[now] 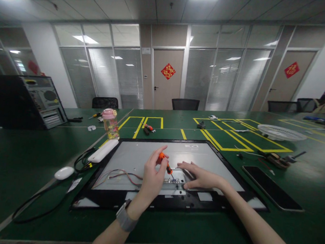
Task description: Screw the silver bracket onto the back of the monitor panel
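A monitor panel (pixel 136 156) lies face down on the green table, its grey metal back up inside a black frame. My left hand (pixel 152 176) is closed on a small orange-handled screwdriver (pixel 166 163), tip down on a narrow circuit board (pixel 174 181) near the panel's front edge. My right hand (pixel 199 176) lies flat with fingers stretched out, pressing on the panel beside that board. Thin red and white wires (pixel 120 174) run across the panel left of my left hand.
A white mouse (pixel 64 172) with black cable and a white bar (pixel 103 150) lie left of the panel. A pink-lidded bottle (pixel 110 123) and PC case (pixel 24 100) stand farther left. A dark phone (pixel 272 188) and white fan grille (pixel 281 132) are right.
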Demonstrator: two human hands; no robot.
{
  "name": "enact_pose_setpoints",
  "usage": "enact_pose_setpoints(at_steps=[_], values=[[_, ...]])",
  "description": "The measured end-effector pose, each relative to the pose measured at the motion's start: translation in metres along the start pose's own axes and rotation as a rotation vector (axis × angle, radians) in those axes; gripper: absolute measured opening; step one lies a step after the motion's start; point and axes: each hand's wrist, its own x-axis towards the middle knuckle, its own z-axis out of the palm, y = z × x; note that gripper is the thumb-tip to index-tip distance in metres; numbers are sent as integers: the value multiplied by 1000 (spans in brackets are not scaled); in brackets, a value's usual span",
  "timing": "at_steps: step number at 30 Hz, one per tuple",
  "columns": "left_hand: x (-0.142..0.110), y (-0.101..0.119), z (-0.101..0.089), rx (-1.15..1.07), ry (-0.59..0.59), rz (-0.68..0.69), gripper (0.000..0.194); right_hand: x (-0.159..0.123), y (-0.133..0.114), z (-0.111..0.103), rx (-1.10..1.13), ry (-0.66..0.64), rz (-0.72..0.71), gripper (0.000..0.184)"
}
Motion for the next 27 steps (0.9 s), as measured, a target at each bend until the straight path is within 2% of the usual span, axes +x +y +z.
enact_pose_setpoints(at_steps=[4,7,11,16,18,20,23,27], values=[[3,-3,1,106,67,7,24,1,2,1,-4,3,1,85],[4,-5,1,100,65,15,24,2,5,2,-10,11,-14,84],[1,-4,3,-23,-16,-15,34,2,7,3,-8,12,-24,83],[-3,1,4,-168,-148,-35,31,3,6,3,-5,15,-32,83],[-4,3,2,-167,-163,-5,30,3,5,2,-8,16,-30,83],[-4,4,1,-116,-134,56,27,3,6,2,-10,15,-31,83],[-2,2,0,-10,-26,137,18,2,7,3,-9,11,-29,83],[-1,0,2,-4,14,113,17,2,8,2,-3,12,-21,84]])
